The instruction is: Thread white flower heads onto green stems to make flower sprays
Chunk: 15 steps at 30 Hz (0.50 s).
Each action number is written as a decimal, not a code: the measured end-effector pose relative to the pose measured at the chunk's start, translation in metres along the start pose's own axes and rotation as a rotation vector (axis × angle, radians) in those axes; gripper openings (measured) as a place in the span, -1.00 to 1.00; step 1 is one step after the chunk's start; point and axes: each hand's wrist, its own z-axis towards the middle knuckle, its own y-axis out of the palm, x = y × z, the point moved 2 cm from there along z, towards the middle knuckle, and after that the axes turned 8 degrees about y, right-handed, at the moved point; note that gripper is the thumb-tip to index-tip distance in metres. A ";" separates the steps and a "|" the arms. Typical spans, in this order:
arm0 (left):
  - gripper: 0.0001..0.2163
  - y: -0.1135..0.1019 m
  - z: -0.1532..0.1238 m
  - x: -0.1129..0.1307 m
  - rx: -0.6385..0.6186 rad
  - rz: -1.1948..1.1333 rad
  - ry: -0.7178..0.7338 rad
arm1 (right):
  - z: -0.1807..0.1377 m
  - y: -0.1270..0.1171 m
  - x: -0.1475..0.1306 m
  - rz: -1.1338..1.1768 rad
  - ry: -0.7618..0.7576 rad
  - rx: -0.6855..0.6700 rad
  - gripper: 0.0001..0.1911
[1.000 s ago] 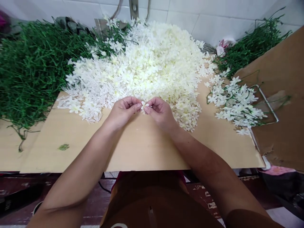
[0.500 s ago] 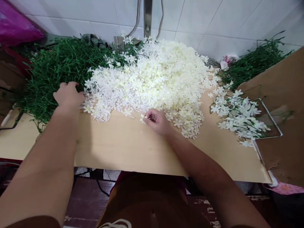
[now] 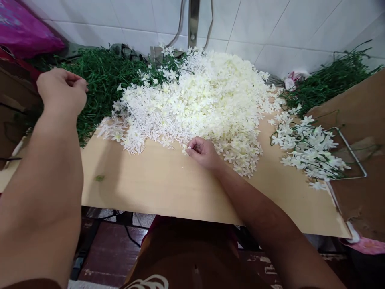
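A white tiled wall (image 3: 270, 24) closes the far side of the scene, and in front of it lies our pale wooden board (image 3: 168, 188), its near edge over a dark floor. Across the far middle of the board spreads a large heap of cream-white artificial flowers (image 3: 204, 96). To the far left sits a mass of green plastic stems (image 3: 102, 76), with a magenta bag (image 3: 21, 28) in the far left corner. On the right, a smaller bunch of flowers already on green stems (image 3: 309, 148) lies against a brown cardboard sheet (image 3: 361, 132), and more green stems (image 3: 331, 80) are piled at the far right.

Our right hand (image 3: 204, 152) rests on the board at the near edge of the white heap, fingers curled in, pinching a single small white flower (image 3: 185, 149) between thumb and fingertips. That flower sits just off the heap's near fringe, touching the hand.

Our left hand (image 3: 61, 90) is raised at the far left, over the green stems, its fingers drawn together in a loose fist. We cannot tell whether it grips a stem.
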 end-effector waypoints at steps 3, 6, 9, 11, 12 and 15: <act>-0.76 -0.009 -0.021 0.030 0.146 -0.137 0.031 | -0.001 -0.001 -0.004 0.081 0.023 -0.001 -0.61; -0.81 0.003 -0.053 0.057 0.038 -0.277 0.170 | -0.006 -0.006 -0.013 0.320 0.067 -0.007 -0.58; -0.91 0.036 -0.095 0.082 -0.357 -0.307 0.603 | -0.013 -0.014 -0.024 0.641 0.098 -0.033 -0.60; -0.84 0.055 -0.123 0.093 -0.439 -0.308 0.896 | -0.018 -0.018 -0.031 0.743 0.088 -0.108 -0.64; -0.82 0.063 -0.133 0.097 -0.451 -0.306 0.965 | -0.020 -0.019 -0.033 0.757 0.075 -0.155 -0.66; -0.81 0.076 -0.151 0.102 -0.456 -0.387 0.998 | -0.023 -0.020 -0.036 0.726 0.028 -0.265 -0.69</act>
